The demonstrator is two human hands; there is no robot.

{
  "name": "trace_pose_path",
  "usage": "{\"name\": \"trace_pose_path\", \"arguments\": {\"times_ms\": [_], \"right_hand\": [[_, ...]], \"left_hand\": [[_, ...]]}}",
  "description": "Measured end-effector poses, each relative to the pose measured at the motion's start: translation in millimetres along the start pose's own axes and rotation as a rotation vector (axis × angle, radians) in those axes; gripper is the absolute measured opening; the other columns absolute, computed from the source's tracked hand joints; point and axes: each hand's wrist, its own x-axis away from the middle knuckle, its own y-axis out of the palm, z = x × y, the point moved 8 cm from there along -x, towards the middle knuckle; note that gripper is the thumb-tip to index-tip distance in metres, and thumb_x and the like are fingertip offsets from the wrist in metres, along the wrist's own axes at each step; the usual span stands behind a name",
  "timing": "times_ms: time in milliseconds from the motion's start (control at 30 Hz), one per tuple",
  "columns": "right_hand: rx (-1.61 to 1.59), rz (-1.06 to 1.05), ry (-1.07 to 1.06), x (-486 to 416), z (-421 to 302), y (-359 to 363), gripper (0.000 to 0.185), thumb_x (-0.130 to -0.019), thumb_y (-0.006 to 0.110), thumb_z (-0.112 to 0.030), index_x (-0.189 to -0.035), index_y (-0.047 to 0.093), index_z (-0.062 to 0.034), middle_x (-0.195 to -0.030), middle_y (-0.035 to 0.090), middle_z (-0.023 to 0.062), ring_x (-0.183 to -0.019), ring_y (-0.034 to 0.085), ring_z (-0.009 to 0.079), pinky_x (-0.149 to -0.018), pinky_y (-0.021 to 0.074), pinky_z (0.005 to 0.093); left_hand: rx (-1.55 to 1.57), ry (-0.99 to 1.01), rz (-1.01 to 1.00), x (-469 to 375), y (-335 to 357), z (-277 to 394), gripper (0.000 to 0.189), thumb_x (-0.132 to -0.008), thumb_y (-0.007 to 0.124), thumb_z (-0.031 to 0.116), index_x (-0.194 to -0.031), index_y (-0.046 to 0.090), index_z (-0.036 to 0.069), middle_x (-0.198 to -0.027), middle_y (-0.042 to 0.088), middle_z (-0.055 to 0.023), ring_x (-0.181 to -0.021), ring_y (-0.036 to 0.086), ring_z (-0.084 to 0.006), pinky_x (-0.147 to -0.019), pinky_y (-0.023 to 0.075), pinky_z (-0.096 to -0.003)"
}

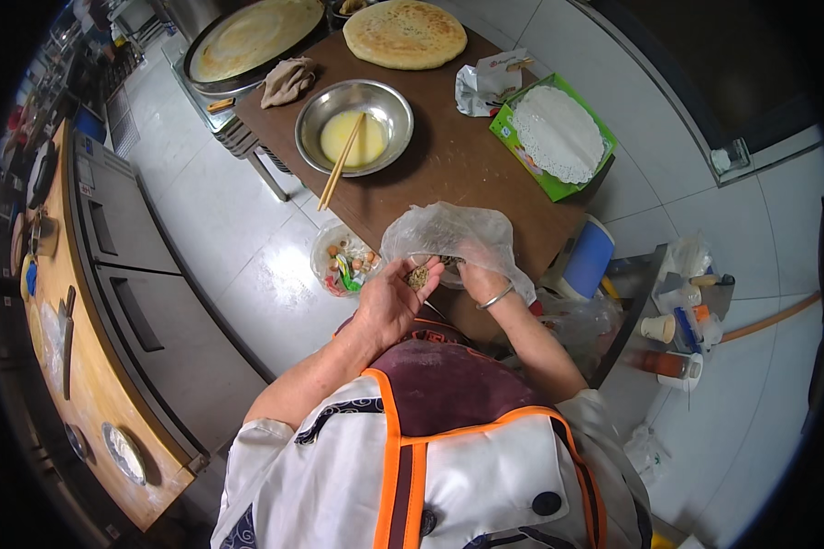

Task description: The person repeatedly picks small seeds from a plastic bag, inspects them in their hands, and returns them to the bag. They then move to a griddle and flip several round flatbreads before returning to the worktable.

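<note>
Cupped palm up, my left hand [393, 295] holds a small heap of dried brown-green bits [417, 276], maybe seeds or herbs. My right hand [482, 280], with a metal bangle at the wrist, reaches into a clear plastic bag [453, 230] at the table's near edge; its fingertips are partly hidden by the bag, close to more of the dark bits. Beyond the bag, a steel bowl [402, 147] holds yellow liquid, probably beaten egg, with wooden chopsticks [342, 161] leaning across its rim.
On the brown table [446, 165] are a round flatbread [405, 33], a crumpled cloth [287, 81], a paper bag [491, 82] and a green box with paper doilies [556, 134]. A large pan [257, 41] stands behind left. A waste bag with eggshells [343, 261] lies low at left.
</note>
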Motion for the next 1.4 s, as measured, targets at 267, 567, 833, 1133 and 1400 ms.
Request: {"name": "trace_pose_path", "arguments": {"times_ms": [267, 567, 833, 1133, 1400], "right_hand": [[-0.043, 0.068, -0.102, -2.0, -12.3, -5.5, 0.019, -0.069, 0.058, -0.003, -0.088, 0.057, -0.0016, -0.088, 0.056, 0.0176, -0.084, 0.054, 0.0360, -0.074, 0.0442, 0.0425], [-0.194, 0.007, -0.116, -4.7, -31.5, -10.0, 0.049, -0.062, 0.063, 0.004, -0.109, 0.049, -0.0038, -0.111, 0.050, 0.0190, -0.104, 0.047, 0.0370, -0.086, 0.0418, 0.0418], [-0.167, 0.049, -0.174, -4.0, -30.5, -3.1, 0.040, -0.067, 0.058, 0.003, -0.107, 0.052, -0.0037, -0.112, 0.049, 0.0189, -0.103, 0.048, 0.0359, -0.085, 0.0434, 0.0402], [-0.092, 0.110, -0.246, -2.8, -28.4, 5.8, 0.027, -0.074, 0.047, 0.002, -0.099, 0.056, 0.0003, -0.106, 0.052, 0.0200, -0.099, 0.051, 0.0357, -0.082, 0.0443, 0.0403], [-0.061, 0.077, -0.118, -3.9, -23.5, -16.9, 0.012, -0.076, 0.050, -0.001, -0.085, 0.057, 0.0010, -0.081, 0.061, 0.0138, -0.076, 0.060, 0.0265, -0.066, 0.0493, 0.0365]], "left_hand": [[0.023, 0.009, 0.017, -0.1, -6.8, 1.1, 0.034, -0.094, 0.023, 0.020, -0.103, 0.042, -0.006, -0.109, 0.048, -0.0204, -0.098, 0.052, -0.0276, -0.089, 0.0427, -0.0361], [0.022, 0.015, 0.012, 3.4, -5.8, 3.3, 0.034, -0.094, 0.024, 0.020, -0.103, 0.043, -0.006, -0.108, 0.050, -0.0201, -0.097, 0.053, -0.0267, -0.089, 0.0425, -0.0357], [0.012, 0.016, 0.011, 6.0, -7.2, 3.7, 0.035, -0.094, 0.024, 0.021, -0.105, 0.043, -0.006, -0.108, 0.050, -0.0197, -0.098, 0.053, -0.0260, -0.089, 0.0427, -0.0349], [0.010, 0.017, 0.006, 8.0, -9.4, 4.5, 0.036, -0.094, 0.023, 0.022, -0.105, 0.041, -0.006, -0.110, 0.049, -0.0201, -0.101, 0.052, -0.0269, -0.090, 0.0435, -0.0348], [0.001, 0.022, 0.005, 5.0, -11.3, 2.6, 0.028, -0.093, 0.028, 0.020, -0.097, 0.042, -0.003, -0.112, 0.048, -0.0213, -0.102, 0.051, -0.0290, -0.091, 0.0426, -0.0365]]}}
